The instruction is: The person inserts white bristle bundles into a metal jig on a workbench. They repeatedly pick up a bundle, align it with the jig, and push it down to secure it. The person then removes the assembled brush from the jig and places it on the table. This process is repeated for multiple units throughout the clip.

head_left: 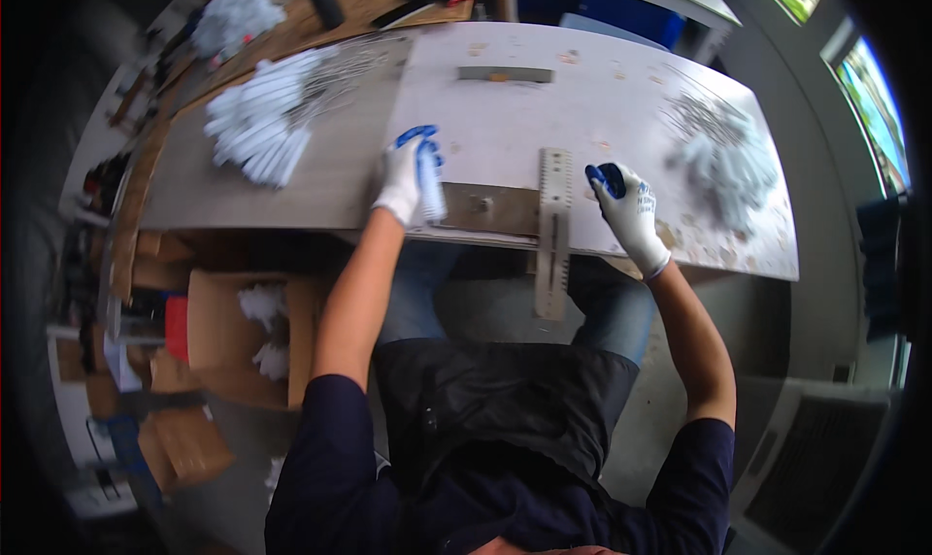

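The person's left forearm rose from the lower edge nearly straight, leaning a little to the right, and the gloved left hand stood over the near part of the tabletop. Its blue-coated fingers were bent around a white piece, which hung steeply down beside the palm, near the left end of a flat metal plate. Motion blur softened both, so the exact grip and the piece's outline were hard to make out.

The right arm bent at an outflung elbow, its forearm slanting up and to the left. The right hand hovered just right of a slotted metal strip that jutted past the near edge. Its fingers curled toward the thumb; whether the tips met or pinched something thin, one could not tell.

At the left, a bundle of white pieces ended in thin wires too blurred to separate. The right-hand pile was equally indistinct.
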### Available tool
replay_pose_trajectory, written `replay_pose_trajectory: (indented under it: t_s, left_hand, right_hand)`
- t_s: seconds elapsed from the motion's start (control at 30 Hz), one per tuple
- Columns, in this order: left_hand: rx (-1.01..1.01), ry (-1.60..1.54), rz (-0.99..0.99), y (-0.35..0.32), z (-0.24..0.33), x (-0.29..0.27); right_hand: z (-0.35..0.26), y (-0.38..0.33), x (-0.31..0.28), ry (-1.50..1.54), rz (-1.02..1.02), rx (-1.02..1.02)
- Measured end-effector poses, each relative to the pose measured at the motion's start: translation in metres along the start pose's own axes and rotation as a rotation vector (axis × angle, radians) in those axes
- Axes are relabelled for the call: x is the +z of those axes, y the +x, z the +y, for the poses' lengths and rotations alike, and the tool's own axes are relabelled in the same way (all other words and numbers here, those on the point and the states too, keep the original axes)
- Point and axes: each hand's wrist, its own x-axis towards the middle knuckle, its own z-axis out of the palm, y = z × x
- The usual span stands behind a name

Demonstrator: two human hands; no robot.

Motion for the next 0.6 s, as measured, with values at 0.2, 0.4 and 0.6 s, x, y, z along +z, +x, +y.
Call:
replay_pose_trajectory:
  t_s: [0.2,0.4,0.6]
  left_hand:
    - [-0.026,-0.204,-0.091,0.006,0.01,0.046]
    - [-0.073,-0.373,-0.137,0.027,-0.015,0.069]
    - [-0.12,-0.27,-0.114,0.031,-0.022,0.083]
  right_hand:
    - [-0.083,0.021,0.104,0.062,-0.439,-0.135]
    - [-0.064,0.052,0.127,0.272,-0.49,0.114]
    - [-0.054,0.056,0.129,0.159,-0.359,0.115]
